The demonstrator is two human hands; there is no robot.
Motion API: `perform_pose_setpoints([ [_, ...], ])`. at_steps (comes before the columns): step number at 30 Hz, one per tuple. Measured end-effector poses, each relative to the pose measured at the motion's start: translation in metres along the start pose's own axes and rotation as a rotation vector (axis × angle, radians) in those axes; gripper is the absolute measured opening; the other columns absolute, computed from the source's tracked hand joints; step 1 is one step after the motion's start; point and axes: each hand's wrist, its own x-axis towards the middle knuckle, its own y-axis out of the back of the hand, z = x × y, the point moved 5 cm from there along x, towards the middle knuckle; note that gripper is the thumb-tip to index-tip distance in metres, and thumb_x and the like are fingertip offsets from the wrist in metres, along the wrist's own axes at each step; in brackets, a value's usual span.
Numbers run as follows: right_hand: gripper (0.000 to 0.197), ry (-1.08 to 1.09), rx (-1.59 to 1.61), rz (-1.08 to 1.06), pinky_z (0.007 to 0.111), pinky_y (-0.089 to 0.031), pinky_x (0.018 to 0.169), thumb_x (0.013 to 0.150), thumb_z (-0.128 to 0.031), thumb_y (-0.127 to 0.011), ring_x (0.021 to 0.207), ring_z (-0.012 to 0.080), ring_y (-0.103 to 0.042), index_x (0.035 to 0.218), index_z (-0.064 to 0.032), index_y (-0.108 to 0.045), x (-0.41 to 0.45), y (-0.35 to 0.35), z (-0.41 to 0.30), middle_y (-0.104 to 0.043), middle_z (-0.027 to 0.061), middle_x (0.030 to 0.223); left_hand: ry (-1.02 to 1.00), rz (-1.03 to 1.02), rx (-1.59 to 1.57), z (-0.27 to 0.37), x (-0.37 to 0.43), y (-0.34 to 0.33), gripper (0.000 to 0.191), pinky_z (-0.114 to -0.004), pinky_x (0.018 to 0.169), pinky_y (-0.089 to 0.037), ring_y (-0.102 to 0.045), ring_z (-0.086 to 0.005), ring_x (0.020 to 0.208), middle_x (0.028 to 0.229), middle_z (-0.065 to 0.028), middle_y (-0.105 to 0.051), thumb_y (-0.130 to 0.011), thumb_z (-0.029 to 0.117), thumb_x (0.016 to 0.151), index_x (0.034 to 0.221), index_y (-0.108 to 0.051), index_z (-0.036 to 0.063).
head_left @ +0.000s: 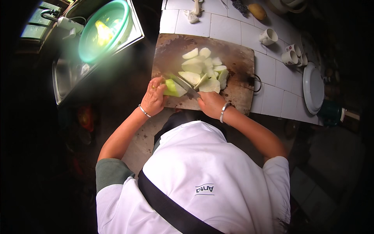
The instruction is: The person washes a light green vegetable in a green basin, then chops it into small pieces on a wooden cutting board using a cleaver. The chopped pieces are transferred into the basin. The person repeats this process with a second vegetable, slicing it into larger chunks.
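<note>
A dark-stained wooden cutting board [169,52] lies on the white tiled counter. At its near left part my left hand [154,96] grips a piece of pale green vegetable [173,88], fingers curled over its left end. My right hand [212,104] is closed round the handle of a kitchen knife [185,85], whose blade points up and left and lies along the upper right side of that piece. The handle is mostly hidden in the hand. Several pale cut slices [194,66] lie in a loose heap beyond the blade, at the middle of the board.
Left of the board, a green plastic basin [126,17] with water and a yellow-green vegetable [103,32] stands at a steel sink [62,79]. On the tiled counter [225,26] are several mugs [268,37], a white enamel lid or tray [314,87] and a yellowish oval vegetable or fruit [257,11].
</note>
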Motion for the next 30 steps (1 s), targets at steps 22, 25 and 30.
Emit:
perform_pose_setpoints([
  [22, 0.022, -0.013, -0.106, 0.056, 0.044, -0.049, 0.070, 0.082, -0.014, -0.049, 0.075, 0.0366, -0.061, 0.095, -0.0002, -0.059, 0.001, -0.002, -0.011, -0.063, 0.0213, 0.078, 0.041, -0.003, 0.066, -0.010, 0.004, 0.003, 0.061, -0.044, 0.090, -0.037, -0.043, -0.0404, 0.103, 0.113, -0.0216, -0.041, -0.066, -0.005, 0.058, 0.111, -0.037, -0.0011],
  [25, 0.024, 0.046, -0.081, 0.115, 0.044, -0.048, 0.071, 0.082, -0.015, -0.049, 0.076, 0.0368, -0.061, 0.098, -0.0004, -0.060, 0.007, 0.003, -0.005, -0.063, 0.0215, 0.079, -0.015, 0.055, 0.027, -0.006, 0.002, 0.004, 0.058, -0.044, 0.089, -0.037, -0.044, -0.0388, 0.102, 0.111, -0.0205, -0.042, -0.065, -0.005, 0.058, 0.108, -0.038, 0.0005],
  [30, 0.023, -0.023, -0.026, 0.063, 0.045, -0.048, 0.071, 0.082, -0.015, -0.049, 0.076, 0.0376, -0.060, 0.096, -0.0003, -0.060, -0.009, 0.027, -0.015, -0.061, 0.0230, 0.076, -0.015, 0.148, 0.144, -0.011, -0.004, -0.004, 0.053, -0.044, 0.088, -0.038, -0.044, -0.0381, 0.102, 0.110, -0.0196, -0.042, -0.064, -0.004, 0.059, 0.106, -0.040, 0.0023],
])
